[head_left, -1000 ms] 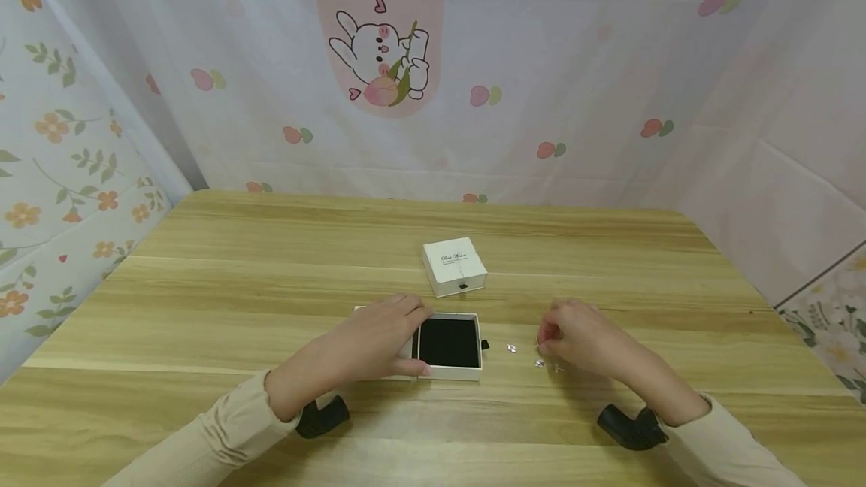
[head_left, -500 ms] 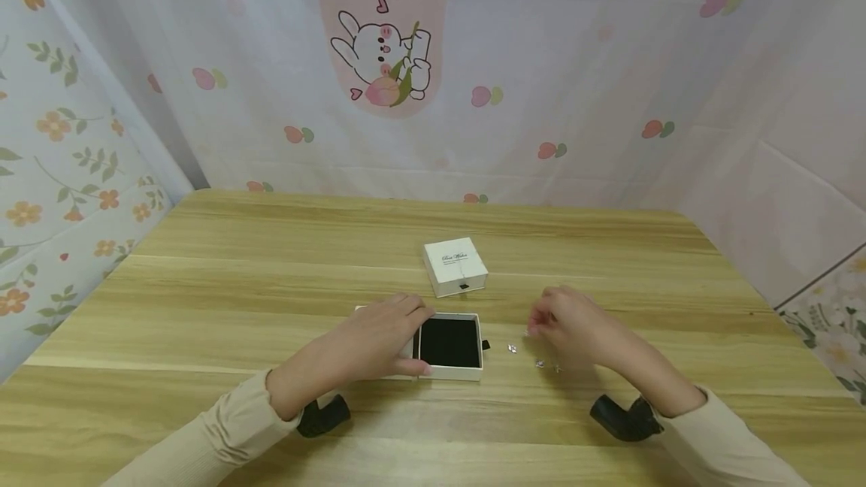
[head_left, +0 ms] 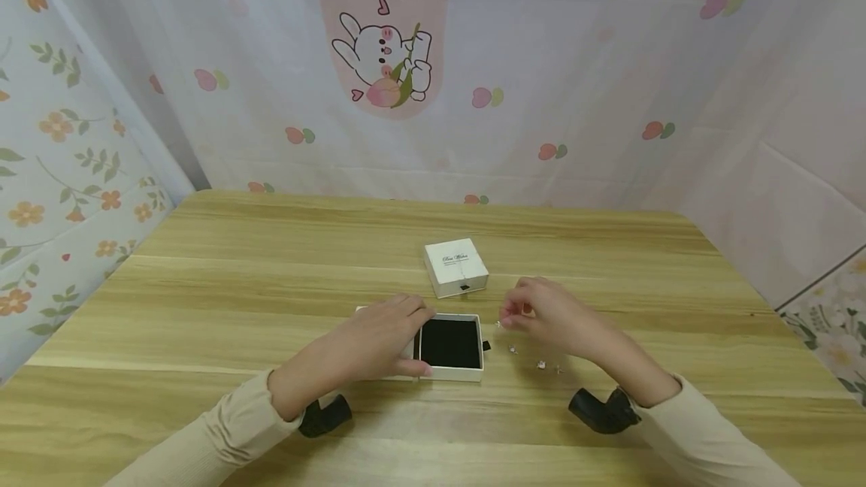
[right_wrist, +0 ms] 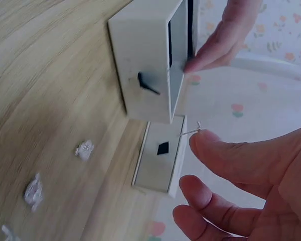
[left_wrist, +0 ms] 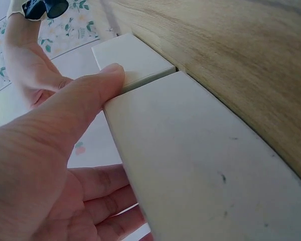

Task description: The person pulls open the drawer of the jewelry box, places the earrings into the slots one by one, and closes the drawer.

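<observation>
**Head view: left hand [head_left: 372, 338] gripping a white drawer box [head_left: 456, 375], right hand [head_left: 551, 316] pinching a small shiny piece [head_left: 498, 324]**

Left to right, you've got a curtain with orange flowers [head_left: 57, 126], then a white back curtain [head_left: 582, 51] with a rabbit print [head_left: 386, 58], then a pale curtain [head_left: 812, 96] on the right side. Wood-grain table [head_left: 203, 284] below.

Containers: the drawer box is pulled out, black lining [head_left: 450, 343] showing in its tray, a black tab [head_left: 486, 346] on its right end. Behind it, slightly right, sits your closed white box [head_left: 455, 261], lettering on top. Three loose shiny pieces [head_left: 541, 364] lie on the table, right of the drawer box.

Hands: your left lies across the drawer box, thumb on the near side, fingers over the far side, so the grip spans the box. Your right is up past the tab end, near the box but apart from it; grip narrow, thumb and fingertips on the shiny piece. Right wrist view shows a thin pin sticking out past your thumb. Beige sleeves [head_left: 717, 434], black wrist mounts [head_left: 604, 410] on both arms.
</observation>
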Tool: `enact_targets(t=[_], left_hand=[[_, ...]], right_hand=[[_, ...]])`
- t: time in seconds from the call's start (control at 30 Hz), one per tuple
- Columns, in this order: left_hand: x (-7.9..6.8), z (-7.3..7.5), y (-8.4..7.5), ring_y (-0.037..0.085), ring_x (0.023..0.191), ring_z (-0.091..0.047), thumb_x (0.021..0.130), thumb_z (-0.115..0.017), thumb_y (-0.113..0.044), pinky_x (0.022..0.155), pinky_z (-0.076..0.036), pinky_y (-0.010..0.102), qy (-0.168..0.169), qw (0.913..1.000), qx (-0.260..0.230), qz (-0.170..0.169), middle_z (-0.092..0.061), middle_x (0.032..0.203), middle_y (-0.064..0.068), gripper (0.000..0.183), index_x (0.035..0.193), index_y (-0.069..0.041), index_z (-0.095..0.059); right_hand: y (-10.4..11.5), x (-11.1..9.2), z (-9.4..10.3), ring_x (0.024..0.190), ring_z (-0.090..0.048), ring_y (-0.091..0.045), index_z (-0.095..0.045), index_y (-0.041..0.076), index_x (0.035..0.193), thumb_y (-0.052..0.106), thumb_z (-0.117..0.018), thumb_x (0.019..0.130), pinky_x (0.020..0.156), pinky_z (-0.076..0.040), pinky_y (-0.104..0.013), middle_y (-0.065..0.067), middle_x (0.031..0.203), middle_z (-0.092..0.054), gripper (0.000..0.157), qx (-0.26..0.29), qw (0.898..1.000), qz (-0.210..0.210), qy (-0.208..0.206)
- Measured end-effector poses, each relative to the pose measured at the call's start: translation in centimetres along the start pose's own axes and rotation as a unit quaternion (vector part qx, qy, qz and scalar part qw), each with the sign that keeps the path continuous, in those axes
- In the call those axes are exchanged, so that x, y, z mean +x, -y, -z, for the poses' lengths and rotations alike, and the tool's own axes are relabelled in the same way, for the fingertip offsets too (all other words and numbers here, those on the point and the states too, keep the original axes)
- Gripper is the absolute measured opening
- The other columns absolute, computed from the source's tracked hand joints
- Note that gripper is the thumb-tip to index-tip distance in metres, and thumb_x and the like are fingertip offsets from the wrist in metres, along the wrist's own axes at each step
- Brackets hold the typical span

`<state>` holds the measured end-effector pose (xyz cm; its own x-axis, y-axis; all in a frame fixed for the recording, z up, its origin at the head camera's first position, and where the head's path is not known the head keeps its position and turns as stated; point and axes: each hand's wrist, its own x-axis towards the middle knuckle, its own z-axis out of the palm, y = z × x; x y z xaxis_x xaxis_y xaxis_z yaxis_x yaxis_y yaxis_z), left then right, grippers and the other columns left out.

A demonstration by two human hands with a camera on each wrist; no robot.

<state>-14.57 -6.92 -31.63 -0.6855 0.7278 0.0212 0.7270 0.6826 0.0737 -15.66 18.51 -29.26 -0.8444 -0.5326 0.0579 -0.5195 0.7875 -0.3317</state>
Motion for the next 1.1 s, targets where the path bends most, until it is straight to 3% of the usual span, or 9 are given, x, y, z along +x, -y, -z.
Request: enact_targets(t=[0.57, 0.8, 1.1], left_hand=[[0.1, 0.2, 0.0, 0.020, 0.111, -0.051, 0.080, -0.067, -0.048, 0.096, -0.044, 0.034, 0.000, 1.0000, -0.004, -0.001, -0.055, 0.121, 0.008, 0.067, 0.126, -0.001, -0.052], [0.1, 0.1, -0.1, 0.021, 0.114, -0.050, 0.080, -0.067, -0.047, 0.096, -0.043, 0.034, 0.006, 1.0000, -0.006, 0.002, -0.054, 0.123, 0.008, 0.067, 0.127, -0.001, -0.052], [0.0, -0.1, 0.1, 0.020, 0.111, -0.051, 0.080, -0.067, -0.047, 0.094, -0.044, 0.034, -0.006, 1.0000, -0.003, -0.004, -0.055, 0.120, 0.007, 0.066, 0.125, -0.002, -0.053]], right_hand=[[1.1, 1.8, -1.4, 0.082, -0.046, -0.021, -0.067, 0.019, 0.076, 0.017, -0.068, 0.083, 0.070, -0.036, -0.029, 0.003, 0.084, -0.054, 0.007, 0.091, 0.995, 0.030, 0.009], [1.3, 2.3, -2.1, 0.093, -0.043, -0.021, -0.067, 0.020, 0.074, 0.015, -0.068, 0.083, 0.076, -0.036, -0.032, -0.002, 0.096, -0.057, 0.010, 0.095, 0.995, 0.004, 0.032], [1.4, 2.5, -2.7, 0.091, -0.041, -0.021, -0.066, 0.020, 0.075, 0.015, -0.069, 0.082, 0.074, -0.035, -0.031, -0.002, 0.096, -0.054, 0.009, 0.096, 0.994, -0.002, 0.047]])
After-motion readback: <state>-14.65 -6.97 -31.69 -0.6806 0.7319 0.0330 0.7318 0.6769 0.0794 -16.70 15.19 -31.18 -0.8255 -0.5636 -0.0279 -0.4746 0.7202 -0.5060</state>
